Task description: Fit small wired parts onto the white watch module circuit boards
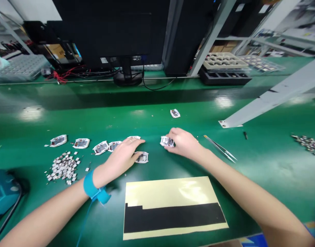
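My right hand [184,142] grips a small white-framed electronic housing [166,141] with a circuit board inside, thumb and fingers at its right end. To its left, my left hand [123,152] rests with thumb and fingers apart and wears a blue wrist strap [89,185]. Its thumb overlaps the edge of a similar housing [143,157], while its fingers partly cover another housing [134,137]. Several more housings form a row leftward, among them one [100,148] and another [81,143]. A lone housing [175,113] lies farther back.
A pile of small metallic parts [64,167] lies left; another pile [307,144] lies far right. Tweezers [220,148] lie beside my right forearm. A yellow sheet with a black strip [172,192] is in front. A slanted metal post [270,92] meets the green table; a monitor [116,31] stands behind.
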A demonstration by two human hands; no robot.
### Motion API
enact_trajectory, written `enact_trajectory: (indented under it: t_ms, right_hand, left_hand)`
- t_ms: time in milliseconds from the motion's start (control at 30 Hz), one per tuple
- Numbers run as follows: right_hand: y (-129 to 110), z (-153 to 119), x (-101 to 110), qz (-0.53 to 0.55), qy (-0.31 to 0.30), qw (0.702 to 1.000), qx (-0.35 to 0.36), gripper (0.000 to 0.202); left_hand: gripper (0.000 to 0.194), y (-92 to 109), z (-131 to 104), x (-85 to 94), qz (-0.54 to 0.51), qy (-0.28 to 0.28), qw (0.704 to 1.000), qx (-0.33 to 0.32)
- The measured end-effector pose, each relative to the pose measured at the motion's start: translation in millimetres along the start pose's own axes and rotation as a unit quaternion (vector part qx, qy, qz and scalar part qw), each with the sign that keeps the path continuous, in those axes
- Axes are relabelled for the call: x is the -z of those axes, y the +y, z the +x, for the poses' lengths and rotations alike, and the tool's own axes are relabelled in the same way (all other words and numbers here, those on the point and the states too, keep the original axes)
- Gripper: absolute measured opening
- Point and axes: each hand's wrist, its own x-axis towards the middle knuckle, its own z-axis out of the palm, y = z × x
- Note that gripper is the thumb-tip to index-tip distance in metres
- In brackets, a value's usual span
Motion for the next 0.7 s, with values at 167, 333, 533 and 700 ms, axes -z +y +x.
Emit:
enact_trajectory:
  t_ms: [167, 333, 533, 700]
  right_hand:
    - [-20, -64, 7, 0.037, -0.016, 0.999, 0.027, 0.032]
    - [-21, -99, 6, 0.067, 0.008, 0.998, 0.016, 0.031]
    - [-19, -106, 5, 0.068, 0.011, 0.997, 0.019, 0.032]
    - [-16, -95, 5, 0.063, 0.025, 0.997, 0.036, 0.031]
  left_hand:
    - [0.022, 36, 59, -21.7, 0.020, -0.023, 0.988, -0.149]
    - [0.017, 62, 103, -68.5, 0.030, -0.059, 0.971, -0.231]
    - [0.017, 67, 106, -79.2, 0.071, -0.076, 0.954, -0.283]
    - [0.016, 70, 107, -77.3, 0.065, -0.085, 0.945, -0.308]
